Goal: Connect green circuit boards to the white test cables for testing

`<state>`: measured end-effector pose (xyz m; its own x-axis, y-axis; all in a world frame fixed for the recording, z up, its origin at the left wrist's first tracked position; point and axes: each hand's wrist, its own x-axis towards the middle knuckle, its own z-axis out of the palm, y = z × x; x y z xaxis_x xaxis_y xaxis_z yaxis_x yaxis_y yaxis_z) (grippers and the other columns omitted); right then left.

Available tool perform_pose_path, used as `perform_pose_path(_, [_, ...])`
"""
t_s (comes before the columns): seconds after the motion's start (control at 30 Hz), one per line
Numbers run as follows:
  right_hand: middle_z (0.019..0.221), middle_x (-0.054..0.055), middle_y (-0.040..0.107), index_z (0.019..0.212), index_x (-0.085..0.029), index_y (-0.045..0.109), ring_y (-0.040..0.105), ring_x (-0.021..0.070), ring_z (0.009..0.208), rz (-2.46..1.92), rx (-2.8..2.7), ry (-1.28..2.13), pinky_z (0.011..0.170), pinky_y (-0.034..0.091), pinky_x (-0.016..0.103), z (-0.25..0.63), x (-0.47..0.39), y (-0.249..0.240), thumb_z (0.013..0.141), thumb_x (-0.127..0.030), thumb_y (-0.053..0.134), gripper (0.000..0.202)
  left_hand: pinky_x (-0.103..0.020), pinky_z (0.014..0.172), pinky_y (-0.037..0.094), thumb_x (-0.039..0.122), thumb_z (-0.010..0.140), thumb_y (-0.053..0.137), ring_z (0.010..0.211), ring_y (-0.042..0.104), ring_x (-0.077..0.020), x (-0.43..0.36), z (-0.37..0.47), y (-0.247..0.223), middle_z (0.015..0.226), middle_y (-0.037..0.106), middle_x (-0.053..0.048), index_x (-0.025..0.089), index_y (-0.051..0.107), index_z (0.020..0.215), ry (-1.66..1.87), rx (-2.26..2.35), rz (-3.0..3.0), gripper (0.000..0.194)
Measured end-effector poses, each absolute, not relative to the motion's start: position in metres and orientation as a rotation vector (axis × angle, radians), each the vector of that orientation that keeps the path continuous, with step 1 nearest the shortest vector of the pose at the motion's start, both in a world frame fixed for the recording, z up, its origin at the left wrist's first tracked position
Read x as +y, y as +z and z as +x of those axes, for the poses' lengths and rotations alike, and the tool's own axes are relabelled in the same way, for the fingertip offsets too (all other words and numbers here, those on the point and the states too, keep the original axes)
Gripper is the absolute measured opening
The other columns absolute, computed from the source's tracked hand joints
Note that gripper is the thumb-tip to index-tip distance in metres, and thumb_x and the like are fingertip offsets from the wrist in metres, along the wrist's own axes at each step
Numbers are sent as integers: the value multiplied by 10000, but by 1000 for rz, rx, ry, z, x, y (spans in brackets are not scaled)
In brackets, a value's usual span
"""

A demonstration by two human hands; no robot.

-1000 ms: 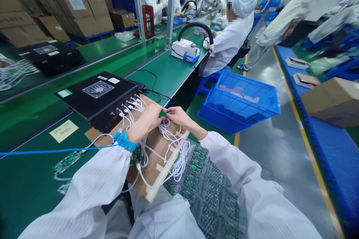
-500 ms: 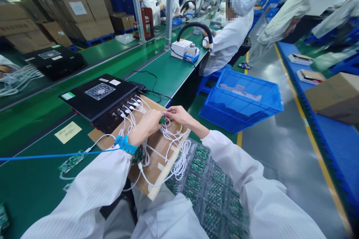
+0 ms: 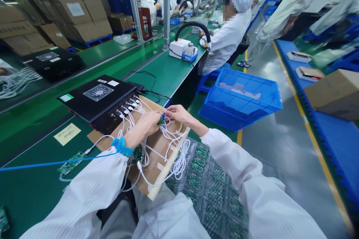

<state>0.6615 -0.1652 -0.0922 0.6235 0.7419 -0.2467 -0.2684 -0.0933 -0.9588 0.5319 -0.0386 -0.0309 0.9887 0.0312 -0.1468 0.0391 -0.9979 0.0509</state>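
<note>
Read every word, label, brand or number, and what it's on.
Nothing is legible.
Pale yellow rectangular paper note: handwriting, too blurred.
Two flat black boxes: white labels, too small.
Tall brown cardboard stack: white paper sheet, too blurred.
Smaller brown carton: white label, too small.

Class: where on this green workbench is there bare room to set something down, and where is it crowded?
Free: green benchtop between the blue wrist cord, white left sleeve and green circuit board at lower left; also the strip between black cable and white box. Crowded: the brown cardboard sheet, strewn with white cables under left hand and right hand.
</note>
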Motion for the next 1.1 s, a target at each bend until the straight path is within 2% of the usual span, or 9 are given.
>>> perform_pose_path(0.13, [618,23,732,804,-137,663,710,148,544,-1467,-459,893,537,604,230,662,-166,-89,920,-219,759,172,-374,871,517,89,882,520,1106,690,-298,-33,529,-30,1217,704,-121,160,650,1163,-216,29,3110,318])
perform_pose_path(0.27, [613,8,720,772,-141,676,673,122,515,-1603,-591,797,472,554,192,668,-164,-87,881,-253,802,202,-380,899,517,153,943,525,1119,687,-299,-29,529,-33,1220,712,-122,156,637,1212,-189,-23,3106,291])
perform_pose_path(0.43, [620,19,723,725,-148,647,700,128,551,-1669,-700,771,503,582,186,677,-165,-82,808,-277,872,273,-364,912,521,121,927,557,1165,670,-281,-26,528,-35,1333,670,-140,166,534,1421,-111,-105,3068,497])
perform_pose_path(0.5, [639,28,732,736,-161,615,722,154,567,-1646,-673,806,525,614,227,677,-166,-82,819,-304,866,301,-348,884,523,108,916,556,1122,684,-271,-26,528,-35,1293,683,-141,172,589,1367,-132,-102,3075,456])
perform_pose_path(0.63, [650,37,732,768,-183,567,751,205,588,-1627,-596,843,541,652,304,675,-165,-86,867,-298,825,299,-331,826,513,132,931,532,1011,700,-256,-28,529,-32,1128,711,-132,157,704,1096,-204,-104,3096,240])
perform_pose_path(0.9, [631,37,719,798,-212,511,762,222,606,-1685,-560,830,562,651,328,670,-165,-89,954,-200,707,251,-353,865,514,153,928,566,1082,698,-289,-33,529,-28,1158,722,-134,150,713,1064,-292,-55,3069,201])
perform_pose_path(1.03, [573,7,693,805,-222,508,695,182,503,-1862,-675,792,501,562,269,663,-167,-86,983,-213,655,230,-369,836,527,149,939,519,1049,722,-315,-37,530,-27,1092,746,-167,145,725,1041,-347,28,3095,230])
perform_pose_path(1.1, [613,10,703,808,-215,539,684,171,538,-2020,-810,652,529,510,251,659,-166,-85,970,-232,670,209,-379,829,534,128,929,498,1034,730,-328,-40,532,-25,1061,750,-187,140,732,1059,-384,82,3125,268])
